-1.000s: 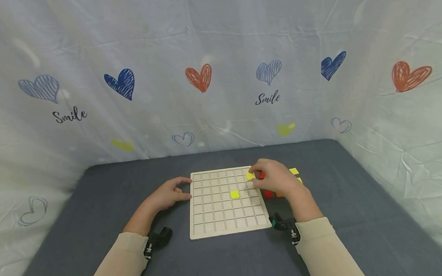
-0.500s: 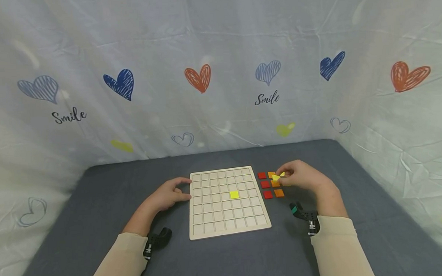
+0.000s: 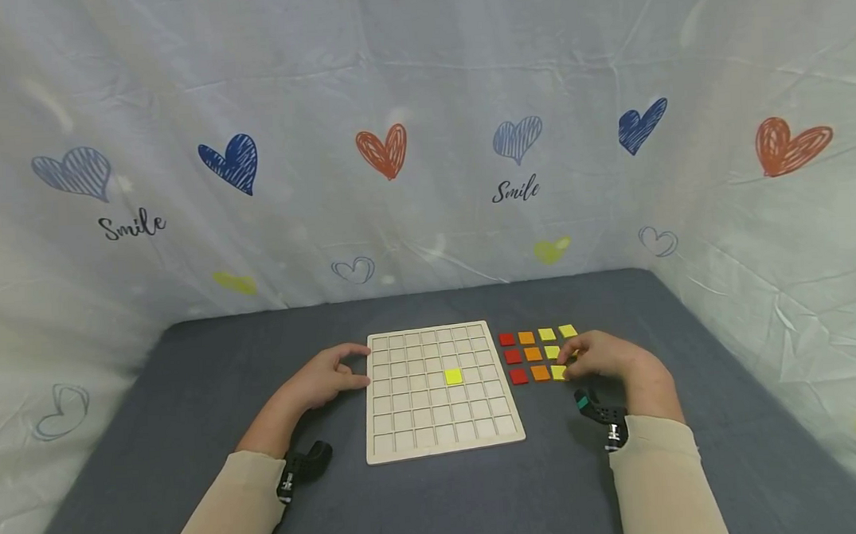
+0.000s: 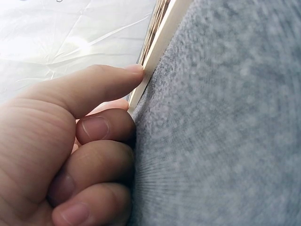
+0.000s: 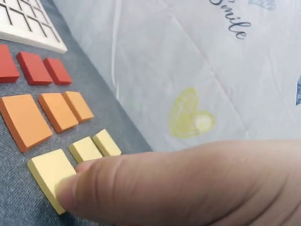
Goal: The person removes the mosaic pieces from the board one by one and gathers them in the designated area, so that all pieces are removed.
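The square wooden grid board [image 3: 406, 419] lies flat on the table, with one yellow tile [image 3: 453, 377] in a cell right of its middle. At its left edge, my left hand [image 3: 320, 377] touches the rim with thumb and index fingertip; the other fingers are curled [image 4: 101, 162]. To the board's right, my right hand [image 3: 604, 356] pinches the front yellow tile [image 5: 51, 172] of the third column at its edge, the tile down at the cloth. The far side of the pinched tile is hidden by the thumb.
Red tiles [image 3: 513, 356], orange tiles [image 3: 533, 354] and more yellow tiles [image 3: 546, 334] stand in columns right of the board. Another yellow tile [image 3: 568, 330] lies at the far right, partly beside the right hand. A white printed curtain [image 3: 427, 243] borders the grey table [image 3: 438, 505].
My right hand has carried a yellow tile from the board's far right corner rightward, past the orange tiles, down to the front of the third column. My left hand has stayed in place.
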Action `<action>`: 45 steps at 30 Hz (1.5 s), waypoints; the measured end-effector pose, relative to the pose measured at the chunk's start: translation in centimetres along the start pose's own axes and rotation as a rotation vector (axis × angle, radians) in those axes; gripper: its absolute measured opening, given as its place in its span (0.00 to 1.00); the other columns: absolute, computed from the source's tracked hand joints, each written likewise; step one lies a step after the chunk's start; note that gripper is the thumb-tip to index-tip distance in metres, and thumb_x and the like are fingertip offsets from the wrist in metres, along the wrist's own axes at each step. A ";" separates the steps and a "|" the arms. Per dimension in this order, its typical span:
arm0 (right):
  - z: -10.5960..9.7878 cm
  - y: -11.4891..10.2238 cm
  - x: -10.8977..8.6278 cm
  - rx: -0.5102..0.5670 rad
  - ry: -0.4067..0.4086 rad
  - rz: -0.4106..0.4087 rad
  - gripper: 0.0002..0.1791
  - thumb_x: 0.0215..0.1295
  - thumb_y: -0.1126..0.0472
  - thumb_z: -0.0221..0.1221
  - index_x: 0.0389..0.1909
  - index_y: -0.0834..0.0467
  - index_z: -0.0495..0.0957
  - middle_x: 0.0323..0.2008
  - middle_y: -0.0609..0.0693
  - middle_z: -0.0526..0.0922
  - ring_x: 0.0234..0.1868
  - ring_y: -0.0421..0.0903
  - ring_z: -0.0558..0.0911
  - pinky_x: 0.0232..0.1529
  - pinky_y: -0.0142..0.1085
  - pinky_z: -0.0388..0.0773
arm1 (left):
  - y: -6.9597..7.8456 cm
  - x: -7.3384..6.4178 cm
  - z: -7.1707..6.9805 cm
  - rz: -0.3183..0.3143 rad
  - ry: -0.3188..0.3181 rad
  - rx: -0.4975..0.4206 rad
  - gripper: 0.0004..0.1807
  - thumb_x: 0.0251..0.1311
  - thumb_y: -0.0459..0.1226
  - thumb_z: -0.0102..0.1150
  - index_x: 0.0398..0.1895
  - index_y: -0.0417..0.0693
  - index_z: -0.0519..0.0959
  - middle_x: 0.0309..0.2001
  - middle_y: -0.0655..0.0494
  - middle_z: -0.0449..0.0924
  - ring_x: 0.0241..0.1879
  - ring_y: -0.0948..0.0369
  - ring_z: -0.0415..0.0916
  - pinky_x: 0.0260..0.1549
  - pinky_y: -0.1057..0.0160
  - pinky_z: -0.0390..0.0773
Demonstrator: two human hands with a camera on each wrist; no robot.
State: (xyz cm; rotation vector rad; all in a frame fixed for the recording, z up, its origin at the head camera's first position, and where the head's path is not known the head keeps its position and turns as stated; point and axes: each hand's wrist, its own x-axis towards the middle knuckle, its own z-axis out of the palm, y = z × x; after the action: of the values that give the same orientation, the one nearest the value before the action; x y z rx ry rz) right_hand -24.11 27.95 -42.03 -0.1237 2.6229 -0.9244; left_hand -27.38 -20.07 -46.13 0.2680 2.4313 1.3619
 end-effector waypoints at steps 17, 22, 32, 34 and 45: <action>-0.8 -2.0 -0.5 -0.015 0.145 -0.051 0.12 0.63 0.60 0.68 0.47 0.58 0.85 0.38 0.55 0.78 0.37 0.51 0.74 0.38 0.46 0.70 | 0.1 -0.1 0.0 0.010 -0.008 -0.009 0.34 0.63 0.35 0.70 0.72 0.45 0.70 0.14 0.60 0.64 0.10 0.65 0.50 0.12 0.64 0.57; -1.2 -3.0 -0.5 0.051 0.198 -0.152 0.15 0.67 0.59 0.68 0.50 0.60 0.85 0.25 0.50 0.68 0.28 0.49 0.70 0.32 0.43 0.66 | 0.1 -0.1 -0.1 0.009 -0.005 -0.011 0.34 0.63 0.35 0.70 0.72 0.45 0.70 0.14 0.59 0.65 0.10 0.65 0.51 0.12 0.64 0.57; 0.0 -5.4 0.3 0.167 0.193 -0.332 0.15 0.66 0.60 0.69 0.51 0.62 0.85 0.30 0.51 0.74 0.30 0.49 0.72 0.31 0.37 0.71 | 0.3 -0.3 0.0 -0.001 0.003 -0.015 0.34 0.62 0.34 0.71 0.72 0.45 0.71 0.14 0.59 0.64 0.10 0.65 0.50 0.13 0.64 0.57; 0.6 -6.2 0.6 0.174 0.177 -0.362 0.14 0.65 0.60 0.70 0.50 0.60 0.86 0.31 0.52 0.75 0.29 0.49 0.71 0.30 0.37 0.70 | 0.3 -0.3 0.0 -0.001 0.004 -0.013 0.34 0.63 0.35 0.71 0.72 0.45 0.71 0.14 0.59 0.64 0.10 0.65 0.50 0.12 0.64 0.57; 4.6 -9.4 2.3 0.128 0.055 -0.500 0.17 0.64 0.62 0.70 0.54 0.58 0.86 0.34 0.49 0.75 0.31 0.47 0.69 0.35 0.38 0.69 | 0.0 0.0 0.1 0.008 0.005 -0.009 0.35 0.62 0.36 0.71 0.72 0.46 0.71 0.14 0.59 0.65 0.10 0.65 0.50 0.12 0.63 0.57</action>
State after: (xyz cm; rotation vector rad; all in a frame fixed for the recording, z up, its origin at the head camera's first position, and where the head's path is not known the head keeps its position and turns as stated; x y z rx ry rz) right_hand -24.92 17.38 -40.23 -0.7572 2.6175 -1.2643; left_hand -27.38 -20.01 -46.13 0.2724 2.4299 1.3783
